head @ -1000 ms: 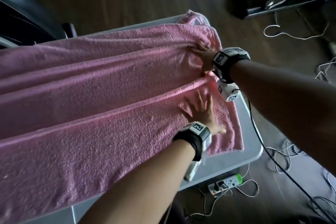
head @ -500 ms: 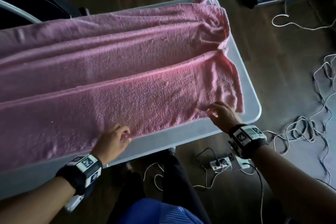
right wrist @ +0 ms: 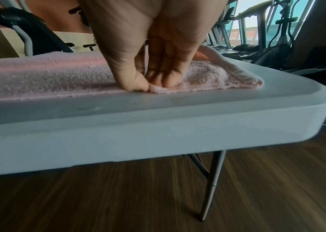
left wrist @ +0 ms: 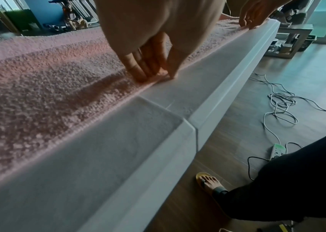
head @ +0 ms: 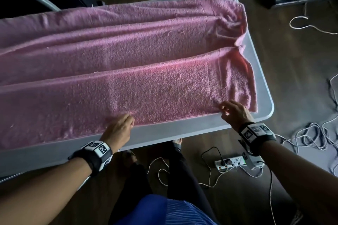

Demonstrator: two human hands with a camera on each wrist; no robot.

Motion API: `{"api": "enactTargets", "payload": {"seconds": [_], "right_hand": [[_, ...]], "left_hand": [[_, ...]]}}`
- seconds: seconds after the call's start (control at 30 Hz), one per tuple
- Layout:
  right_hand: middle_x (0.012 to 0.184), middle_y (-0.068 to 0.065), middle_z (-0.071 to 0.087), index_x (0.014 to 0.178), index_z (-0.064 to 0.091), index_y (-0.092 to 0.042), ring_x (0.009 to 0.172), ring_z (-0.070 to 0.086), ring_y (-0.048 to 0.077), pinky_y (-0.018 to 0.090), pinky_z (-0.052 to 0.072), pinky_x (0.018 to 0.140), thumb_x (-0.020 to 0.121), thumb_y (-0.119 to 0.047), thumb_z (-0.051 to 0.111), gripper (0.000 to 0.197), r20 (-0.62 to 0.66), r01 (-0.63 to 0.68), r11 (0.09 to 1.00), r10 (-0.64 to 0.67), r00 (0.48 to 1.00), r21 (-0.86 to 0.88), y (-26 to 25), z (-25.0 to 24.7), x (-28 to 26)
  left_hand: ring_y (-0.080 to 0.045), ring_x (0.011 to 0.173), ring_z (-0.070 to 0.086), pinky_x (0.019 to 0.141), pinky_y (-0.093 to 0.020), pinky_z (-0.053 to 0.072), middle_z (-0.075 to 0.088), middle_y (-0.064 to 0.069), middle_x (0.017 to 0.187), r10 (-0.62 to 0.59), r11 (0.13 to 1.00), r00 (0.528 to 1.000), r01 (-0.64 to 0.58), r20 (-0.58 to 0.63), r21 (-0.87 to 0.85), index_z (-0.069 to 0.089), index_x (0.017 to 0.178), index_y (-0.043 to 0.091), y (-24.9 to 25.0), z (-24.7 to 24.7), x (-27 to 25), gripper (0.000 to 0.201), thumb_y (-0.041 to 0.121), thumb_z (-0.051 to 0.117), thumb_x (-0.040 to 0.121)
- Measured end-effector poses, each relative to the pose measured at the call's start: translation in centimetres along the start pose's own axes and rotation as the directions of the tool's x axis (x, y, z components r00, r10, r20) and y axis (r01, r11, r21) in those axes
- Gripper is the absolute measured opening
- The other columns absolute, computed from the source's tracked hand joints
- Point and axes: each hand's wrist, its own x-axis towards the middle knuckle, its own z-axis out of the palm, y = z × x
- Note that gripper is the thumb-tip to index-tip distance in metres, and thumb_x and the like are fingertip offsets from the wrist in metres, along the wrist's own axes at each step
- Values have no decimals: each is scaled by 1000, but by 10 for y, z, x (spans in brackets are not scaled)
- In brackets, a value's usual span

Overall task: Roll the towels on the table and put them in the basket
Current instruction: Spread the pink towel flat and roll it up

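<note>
Pink towel [head: 146,71] spread flat on desk [head: 164,133]; left hand [head: 118,126] and right hand [head: 236,111] each pinch its near edge.

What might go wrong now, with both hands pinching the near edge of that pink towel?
The long pink terry towel is bunched at its far right end, so a fold may come out uneven. The left hand and right hand pinch only a thin hem near the grey plastic table edge; it may slip. Loose white cables lie near the feet.
</note>
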Motion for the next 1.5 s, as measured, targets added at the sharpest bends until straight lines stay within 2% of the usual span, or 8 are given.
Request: {"api": "enactTargets", "payload": {"seconds": [0.13, 0.37, 0.53, 0.73, 1.0, 1.17, 1.33, 1.5], "right_hand": [[82, 2, 63, 85, 66, -16, 67, 61, 23, 39, 56, 54, 71, 1, 70, 22, 6, -40, 999, 40, 999, -19, 1, -4, -9], [83, 4, 64, 82, 66, -15, 70, 61, 25, 37, 55, 57, 70, 2, 70, 22, 0, -65, 998, 65, 998, -21, 0, -7, -8], [72, 3, 58, 74, 61, -14, 65, 54, 24, 31, 46, 58, 67, -5, 61, 11, -137, -91, 996, 89, 987, -8, 25, -5, -54], [81, 6, 65, 83, 69, -15, 70, 61, 29, 37, 52, 66, 61, 9, 73, 33, 18, -255, 967, 255, 967, -2, -9, 15, -106], [80, 0, 64, 85, 71, -17, 61, 59, 18, 21, 41, 56, 77, -1, 69, 19, 192, 66, 974, -109, 975, 216, -239, 105, -55], [86, -7, 60, 97, 66, -23, 69, 59, 15, 31, 51, 60, 84, -13, 62, 17, 268, 278, 929, -340, 901, 242, -390, 179, -25], [105, 4, 59, 111, 62, -20, 98, 58, 26, 38, 50, 80, 83, -20, 65, 28, 374, 279, 949, -314, 873, 145, -478, 237, -11], [102, 6, 59, 104, 63, -17, 99, 57, 30, 40, 51, 78, 80, -15, 68, 24, 321, 260, 964, -266, 909, 63, -498, 255, -11]], "left_hand": [[-22, 69, 58, 53, -32, 52, 60, -5, 89, -24, 1000, 998, 23, -66, -14, 62, 95, 9, 9, -2, -4, 23, 1, 72, 75], [-15, 54, 41, 49, -21, 28, 48, 1, 62, -55, 998, 998, 54, -16, -14, 53, 65, 9, 14, -10, 24, 27, -13, 67, 59], [-12, 59, 48, 52, -24, 42, 53, 5, 69, 113, 989, 990, -103, 89, -110, 54, 70, 14, 47, 3, -10, 19, -4, 62, 69], [-11, 73, 56, 61, -23, 49, 60, 4, 84, 125, 966, 992, -115, 29, -232, 64, 86, 16, 41, 23, -55, 17, 2, 66, 77], [-24, 72, 56, 62, -36, 49, 56, 0, 81, -200, 974, 954, 169, -224, -152, 64, 84, 14, -127, -21, -161, 17, -1, 65, 76], [-36, 86, 56, 72, -45, 51, 58, -12, 94, -415, 905, 872, 424, -259, -25, 64, 98, 8, -275, -48, -239, 27, -2, 64, 73], [-37, 106, 52, 84, -49, 46, 55, -15, 118, -573, 812, 794, 583, -204, -14, 59, 122, 8, -369, -75, -283, 42, 1, 62, 81], [-38, 103, 53, 80, -45, 45, 55, -19, 115, -542, 833, 814, 553, -208, -5, 59, 116, 2, -420, -92, -295, 52, -18, 59, 68]]}}
